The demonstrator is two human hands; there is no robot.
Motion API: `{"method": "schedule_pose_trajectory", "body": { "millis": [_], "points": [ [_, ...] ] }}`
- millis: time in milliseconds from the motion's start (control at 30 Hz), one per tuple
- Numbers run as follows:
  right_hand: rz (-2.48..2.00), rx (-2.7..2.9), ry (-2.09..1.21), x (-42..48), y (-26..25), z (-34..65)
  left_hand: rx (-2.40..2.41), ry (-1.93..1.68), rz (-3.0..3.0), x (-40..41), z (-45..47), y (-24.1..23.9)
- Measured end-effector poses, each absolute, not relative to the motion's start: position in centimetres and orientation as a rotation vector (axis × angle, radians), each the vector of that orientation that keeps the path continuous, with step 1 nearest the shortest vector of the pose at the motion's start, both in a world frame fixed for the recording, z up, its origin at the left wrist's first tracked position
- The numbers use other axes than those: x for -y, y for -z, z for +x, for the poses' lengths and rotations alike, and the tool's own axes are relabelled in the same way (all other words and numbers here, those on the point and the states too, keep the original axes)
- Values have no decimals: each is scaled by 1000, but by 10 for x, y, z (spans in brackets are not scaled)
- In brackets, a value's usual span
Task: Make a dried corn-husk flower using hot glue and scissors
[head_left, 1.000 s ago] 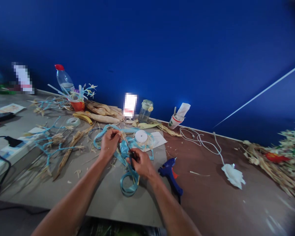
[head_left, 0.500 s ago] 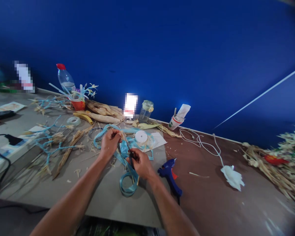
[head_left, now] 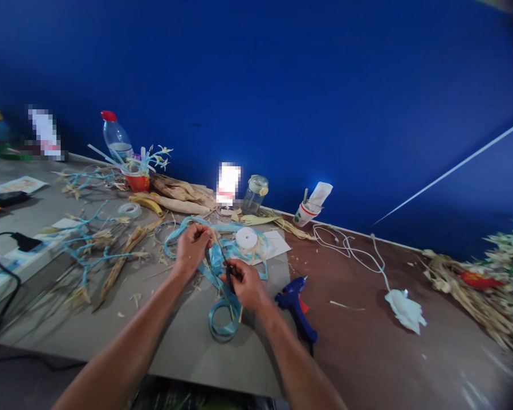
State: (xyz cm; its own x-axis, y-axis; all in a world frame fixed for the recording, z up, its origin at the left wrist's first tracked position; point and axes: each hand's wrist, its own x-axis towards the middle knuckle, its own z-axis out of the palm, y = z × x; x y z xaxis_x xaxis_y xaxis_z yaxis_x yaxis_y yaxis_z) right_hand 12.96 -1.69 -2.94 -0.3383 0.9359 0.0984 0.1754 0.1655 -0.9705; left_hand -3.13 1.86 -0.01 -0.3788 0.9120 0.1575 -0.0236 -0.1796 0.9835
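Note:
My left hand [head_left: 192, 247] is closed in a pinch on a small pale dried strip [head_left: 214, 232], which is mostly hidden by the fingertips. A pair of scissors [head_left: 229, 276] with dark handles is gripped in my right hand [head_left: 247, 283], and its blades point up and left toward the pinched strip. Under and around both hands lies a tangle of light blue ribbon [head_left: 223, 322], looped toward the front of the table. A white ribbon spool [head_left: 246, 238] lies just beyond my right hand.
To the right of my right arm lies a blue glue gun [head_left: 297, 307]. Blue-wrapped stems [head_left: 88, 262] and a power strip [head_left: 17, 265] are on the left. A jar [head_left: 255, 193], a cup [head_left: 308, 209] and dried husks [head_left: 182, 191] stand or lie along the wall.
The view has shifted very slightly. Both hands stay in nearly the same place, with the scissors still beside the pinched strip.

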Motion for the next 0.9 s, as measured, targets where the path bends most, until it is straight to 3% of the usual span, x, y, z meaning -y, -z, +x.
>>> {"method": "schedule_pose_trajectory", "body": {
  "millis": [300, 633, 900],
  "points": [
    [-1148, 1643, -1156, 16, 25, 132, -1343, -1673, 1022, -15, -30, -5],
    [-1604, 2000, -546, 23, 1, 129, -1037, -1669, 702, -16, -31, -1],
    [-1581, 2267, -512, 30, 0, 125, -910, -1521, 607, -8, -24, -8]
  ]
}}
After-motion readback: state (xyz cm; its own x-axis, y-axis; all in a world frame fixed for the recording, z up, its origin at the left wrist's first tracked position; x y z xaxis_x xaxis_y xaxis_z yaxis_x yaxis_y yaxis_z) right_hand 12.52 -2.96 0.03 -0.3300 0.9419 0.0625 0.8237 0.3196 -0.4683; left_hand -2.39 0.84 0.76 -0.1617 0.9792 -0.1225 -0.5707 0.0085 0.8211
